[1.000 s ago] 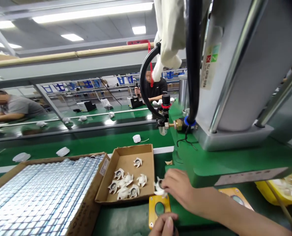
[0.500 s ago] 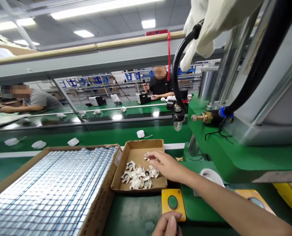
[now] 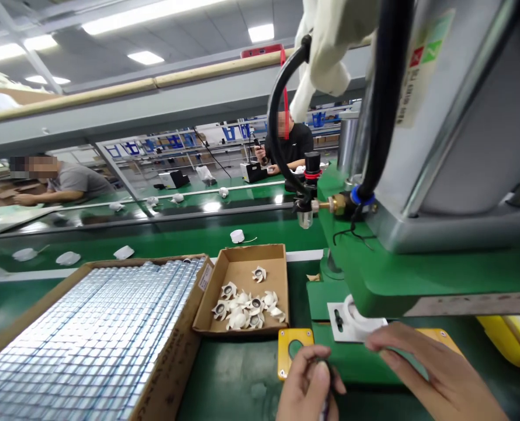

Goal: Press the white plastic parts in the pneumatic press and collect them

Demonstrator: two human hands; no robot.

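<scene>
My left hand (image 3: 309,383) pinches a small dark piece (image 3: 325,406) by the yellow button box (image 3: 284,355); my right hand (image 3: 433,365), beside the white fixture (image 3: 348,331)—grip unclear.

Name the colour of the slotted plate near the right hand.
White; the slotted plate shows best in the head view.

X on label (image 3: 411,88) of grey cylinder (image 3: 470,128), small print blurred, cardboard box (image 3: 179,351) handwriting illegible

One white fixture (image 3: 354,331), two yellow button boxes (image 3: 286,352)
</scene>
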